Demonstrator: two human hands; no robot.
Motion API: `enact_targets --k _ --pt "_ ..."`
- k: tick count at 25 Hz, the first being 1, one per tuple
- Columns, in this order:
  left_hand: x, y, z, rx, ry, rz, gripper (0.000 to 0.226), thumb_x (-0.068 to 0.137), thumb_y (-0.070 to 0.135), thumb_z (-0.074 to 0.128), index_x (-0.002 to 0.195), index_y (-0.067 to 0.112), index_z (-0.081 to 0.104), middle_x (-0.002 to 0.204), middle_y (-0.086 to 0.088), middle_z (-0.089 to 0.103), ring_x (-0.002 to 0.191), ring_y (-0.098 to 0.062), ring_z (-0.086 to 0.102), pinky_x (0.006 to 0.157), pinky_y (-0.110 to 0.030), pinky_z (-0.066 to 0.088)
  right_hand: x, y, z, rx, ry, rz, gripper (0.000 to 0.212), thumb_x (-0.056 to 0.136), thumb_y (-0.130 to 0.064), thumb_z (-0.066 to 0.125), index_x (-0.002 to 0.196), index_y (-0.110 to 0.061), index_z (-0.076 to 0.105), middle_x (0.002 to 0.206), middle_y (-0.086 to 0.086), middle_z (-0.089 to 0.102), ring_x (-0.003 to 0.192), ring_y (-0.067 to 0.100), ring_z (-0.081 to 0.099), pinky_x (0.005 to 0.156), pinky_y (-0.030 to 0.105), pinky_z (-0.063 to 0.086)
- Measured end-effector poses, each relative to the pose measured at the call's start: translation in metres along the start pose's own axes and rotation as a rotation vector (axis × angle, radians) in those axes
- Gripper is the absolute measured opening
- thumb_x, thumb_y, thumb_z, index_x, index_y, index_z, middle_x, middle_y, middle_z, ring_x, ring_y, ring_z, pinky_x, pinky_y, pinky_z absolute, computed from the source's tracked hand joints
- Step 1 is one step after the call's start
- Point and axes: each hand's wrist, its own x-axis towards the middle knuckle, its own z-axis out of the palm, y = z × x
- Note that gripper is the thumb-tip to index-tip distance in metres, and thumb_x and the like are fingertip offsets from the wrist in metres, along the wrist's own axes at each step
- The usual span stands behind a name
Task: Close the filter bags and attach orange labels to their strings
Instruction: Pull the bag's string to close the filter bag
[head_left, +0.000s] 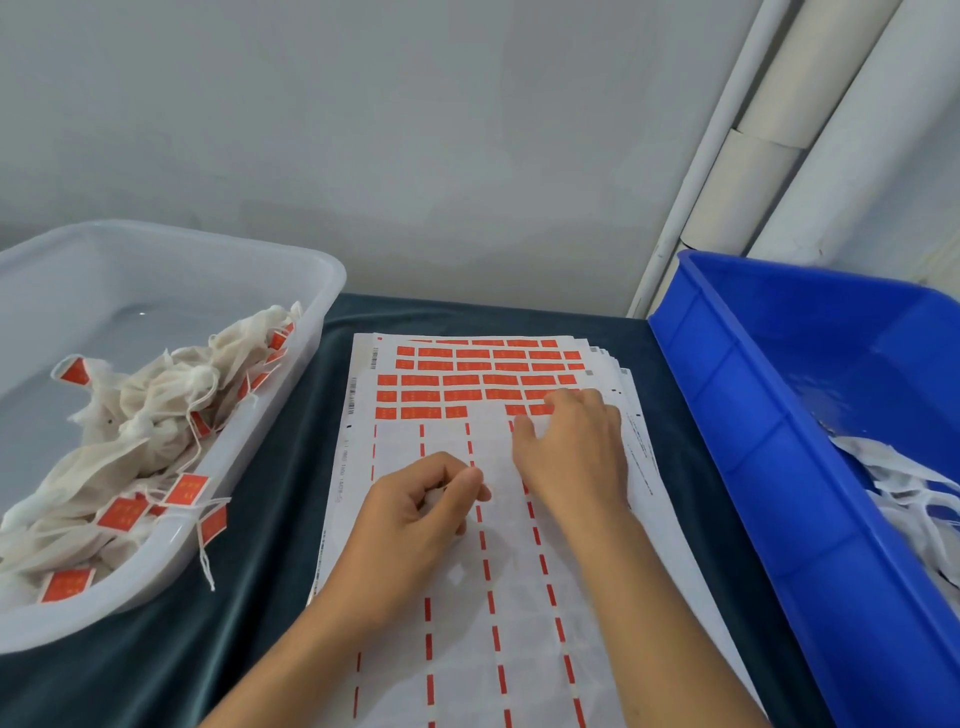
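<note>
The blue bin (810, 467) at the right of the frame is cut off by the right and lower edges, so only a part of the white filter bags (904, 499) inside it shows; they carry no visible label, and it is hard to tell whether they are closed. The translucent tub (311, 291) at the left is also cut by the left edge. It holds a heap of cream-coloured filter bags with tied strings (150, 410), and several orange labels (188, 488) hang on those strings; 1 string with its label falls over the near rim of the tub.

Between the 2 containers, in the middle of the frame, lies a stack of label sheets (519, 597) on the counter (270, 467), which is covered with a dark green cloth. The far rows of the top sheet are full of orange stickers (467, 382); the near part is peeled, with only red dashed lines left.

The left hand (421, 504) rests on the peeled part with its fingers curled and its thumb against the forefinger; something small and pale seems to be pinched inside, but it is hidden and I cannot tell what it is. The right hand (571, 447) lies flat on the sheet, fingers nearly straight, the tips touching the nearest row of stickers.

Behind the counter is a plain grey wall (415, 130), and white pipes (779, 156) run slantwise in the upper right corner.
</note>
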Motion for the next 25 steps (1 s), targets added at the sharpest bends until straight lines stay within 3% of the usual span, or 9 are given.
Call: enact_targets --k 2,7,13,19,25 --pt "-0.001 0.000 0.001 -0.001 0.005 0.006 0.027 0.090 0.061 0.048 0.088 0.047 0.070 0.076 0.016 0.069 0.076 -0.004 0.066 0.068 -0.010 0.050 0.005 -0.005 0.013 -0.066 0.028 0.026 0.058 0.095 -0.066 0.051 0.134 -0.024 0.058 0.139 -0.002 0.058 0.120 0.020 0.055 0.099 0.037 0.051" --pt "0.000 -0.003 0.000 -0.018 0.016 0.013 0.024 0.100 0.044 0.053 0.084 0.040 0.070 0.068 0.011 0.065 0.067 -0.004 0.062 0.067 -0.012 0.049 0.005 -0.012 0.038 -0.139 0.169 0.058 0.061 0.093 -0.072 0.045 0.124 -0.022 0.062 0.130 0.000 0.062 0.111 0.020 0.058 0.095 0.036 0.049" --pt "0.002 -0.005 0.002 0.021 0.009 0.009 0.025 0.104 0.038 0.054 0.084 0.039 0.070 0.068 0.016 0.064 0.071 -0.003 0.062 0.068 -0.011 0.047 0.012 -0.010 0.039 -0.127 0.181 0.060 0.061 0.091 -0.073 0.048 0.122 -0.025 0.067 0.125 -0.003 0.066 0.108 0.018 0.060 0.092 0.036 0.051" --pt "0.001 -0.005 0.002 0.034 0.017 -0.003 0.024 0.103 0.043 0.053 0.085 0.041 0.070 0.070 0.014 0.065 0.073 -0.003 0.063 0.067 -0.010 0.047 0.011 -0.011 0.038 -0.071 0.185 0.024 0.058 0.092 -0.069 0.053 0.128 -0.027 0.069 0.126 -0.004 0.069 0.108 0.019 0.063 0.091 0.037 0.054" --pt "0.002 -0.006 0.003 0.033 0.018 0.004 0.026 0.103 0.040 0.054 0.082 0.039 0.070 0.069 0.016 0.065 0.070 -0.001 0.062 0.068 -0.009 0.046 0.008 -0.012 0.043 -0.033 0.184 -0.096 0.045 0.100 -0.055 0.051 0.133 -0.029 0.066 0.138 -0.003 0.062 0.121 0.019 0.056 0.103 0.038 0.050"
